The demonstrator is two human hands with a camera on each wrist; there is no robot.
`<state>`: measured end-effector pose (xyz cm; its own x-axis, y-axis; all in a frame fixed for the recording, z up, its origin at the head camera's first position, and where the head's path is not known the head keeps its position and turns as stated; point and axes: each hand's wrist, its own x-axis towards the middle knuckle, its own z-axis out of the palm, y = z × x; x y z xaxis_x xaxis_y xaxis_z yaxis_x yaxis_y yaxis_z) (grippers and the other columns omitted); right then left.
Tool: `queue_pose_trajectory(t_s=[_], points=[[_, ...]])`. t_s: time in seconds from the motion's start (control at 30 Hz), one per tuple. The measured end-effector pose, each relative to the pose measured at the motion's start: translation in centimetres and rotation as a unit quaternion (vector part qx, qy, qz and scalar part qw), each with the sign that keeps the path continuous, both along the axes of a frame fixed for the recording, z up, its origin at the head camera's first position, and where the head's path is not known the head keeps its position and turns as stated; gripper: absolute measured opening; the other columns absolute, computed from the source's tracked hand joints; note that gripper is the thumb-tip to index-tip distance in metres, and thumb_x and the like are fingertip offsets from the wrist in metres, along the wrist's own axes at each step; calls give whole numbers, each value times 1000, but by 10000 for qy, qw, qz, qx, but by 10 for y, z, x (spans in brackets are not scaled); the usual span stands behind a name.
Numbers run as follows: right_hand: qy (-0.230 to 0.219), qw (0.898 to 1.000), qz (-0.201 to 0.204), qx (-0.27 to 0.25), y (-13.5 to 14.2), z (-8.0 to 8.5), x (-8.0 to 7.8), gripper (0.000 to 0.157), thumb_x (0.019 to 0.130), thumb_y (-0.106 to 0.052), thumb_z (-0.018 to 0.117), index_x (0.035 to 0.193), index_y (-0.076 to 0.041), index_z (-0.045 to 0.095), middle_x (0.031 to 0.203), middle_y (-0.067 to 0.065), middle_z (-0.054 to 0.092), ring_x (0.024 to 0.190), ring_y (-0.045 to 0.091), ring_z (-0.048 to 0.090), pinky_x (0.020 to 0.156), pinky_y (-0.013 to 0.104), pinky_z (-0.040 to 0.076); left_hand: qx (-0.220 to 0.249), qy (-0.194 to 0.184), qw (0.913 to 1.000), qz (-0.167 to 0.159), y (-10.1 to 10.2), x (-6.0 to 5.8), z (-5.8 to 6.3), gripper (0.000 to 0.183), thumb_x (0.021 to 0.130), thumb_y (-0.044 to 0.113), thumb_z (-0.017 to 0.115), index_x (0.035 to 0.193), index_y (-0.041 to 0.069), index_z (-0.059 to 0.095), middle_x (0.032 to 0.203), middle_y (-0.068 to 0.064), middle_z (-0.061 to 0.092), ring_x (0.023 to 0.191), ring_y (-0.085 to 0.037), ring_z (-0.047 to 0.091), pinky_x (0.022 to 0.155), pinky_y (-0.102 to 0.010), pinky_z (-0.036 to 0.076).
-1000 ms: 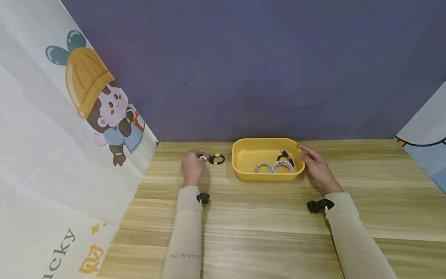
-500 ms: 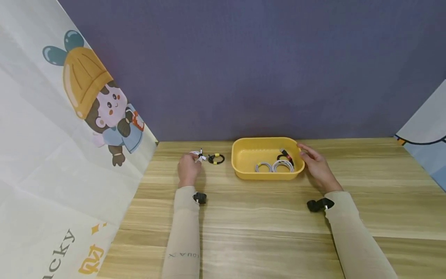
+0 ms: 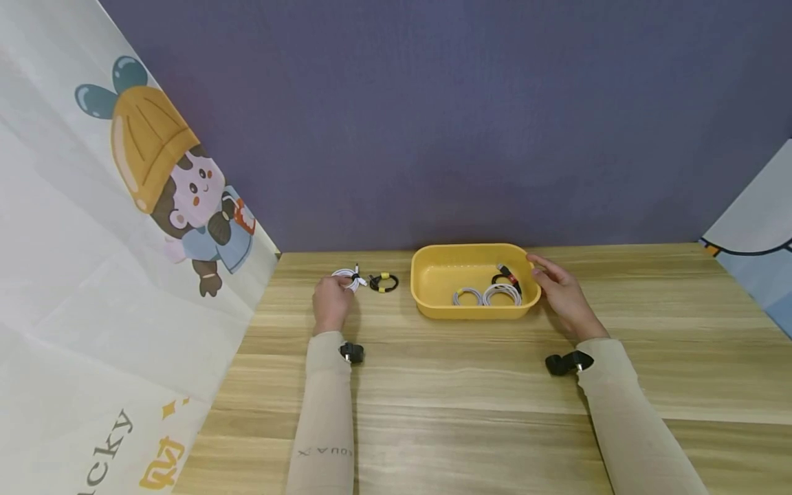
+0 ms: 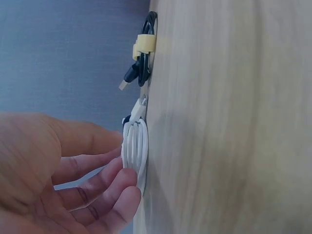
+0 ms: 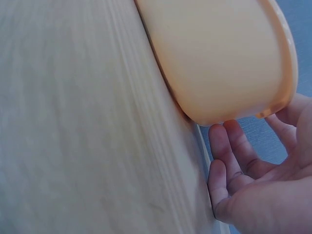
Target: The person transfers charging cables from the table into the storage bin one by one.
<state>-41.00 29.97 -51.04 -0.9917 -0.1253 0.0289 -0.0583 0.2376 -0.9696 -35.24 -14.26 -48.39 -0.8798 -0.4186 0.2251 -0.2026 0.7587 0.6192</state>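
In the head view my left hand (image 3: 331, 304) is at a coiled white cable (image 4: 135, 148) with a black tie, lying on the table at the left. The left wrist view has its thumb and fingertips right at the coil's edge, fingers loosely bent. Just right of that lies a coiled black USB cable (image 4: 146, 44) with yellow ties. My right hand (image 3: 566, 302) holds the right end of a yellow plastic basket (image 3: 476, 313), thumb at the rim and other fingertips against the outer wall. Inside sit a grey coil, a white coil and a black cable with a red tie (image 3: 509, 275).
The wooden table (image 3: 445, 399) runs up to a dark blue partition (image 3: 458, 124) close behind the basket. A white printed curtain (image 3: 74, 275) borders the table on the left, another printed sheet (image 3: 757, 199) on the right.
My left hand has drawn back a little to the left and nearer, uncovering the white cable that it hid before. The right hand and the basket have stayed in place.
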Motion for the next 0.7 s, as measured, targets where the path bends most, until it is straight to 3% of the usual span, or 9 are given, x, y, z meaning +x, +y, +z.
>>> queue_pose_trajectory(t_s=[0.23, 0.47, 0.7], points=[[4, 10000, -1, 19, 1, -1, 0, 54, 108, -41, 47, 158, -22, 40, 153, 10, 44, 108, -1, 52, 79, 11, 52, 25, -57, 10000, 7, -2, 0, -2, 28, 83, 1, 66, 107, 2, 79, 99, -19, 75, 98, -40, 70, 86, -53, 54], [-118, 9998, -19, -184, 0, 0, 0, 53, 108, -39, 49, 157, -22, 42, 121, -7, 53, 104, 5, 54, 78, 14, 54, 14, -105, 9999, -28, -4, -2, -4, 30, 82, 0, 65, 108, 5, 79, 100, -19, 76, 97, -39, 70, 85, -52, 53], [-25, 10000, 63, -45, 2, 0, 1, 55, 108, -41, 48, 158, -21, 41, 121, -13, 52, 106, 3, 53, 79, 13, 53, 4, -174, 9998, -53, -8, -4, -7, 33, 81, 2, 65, 109, 7, 80, 106, -19, 76, 105, -42, 69, 89, -53, 54]])
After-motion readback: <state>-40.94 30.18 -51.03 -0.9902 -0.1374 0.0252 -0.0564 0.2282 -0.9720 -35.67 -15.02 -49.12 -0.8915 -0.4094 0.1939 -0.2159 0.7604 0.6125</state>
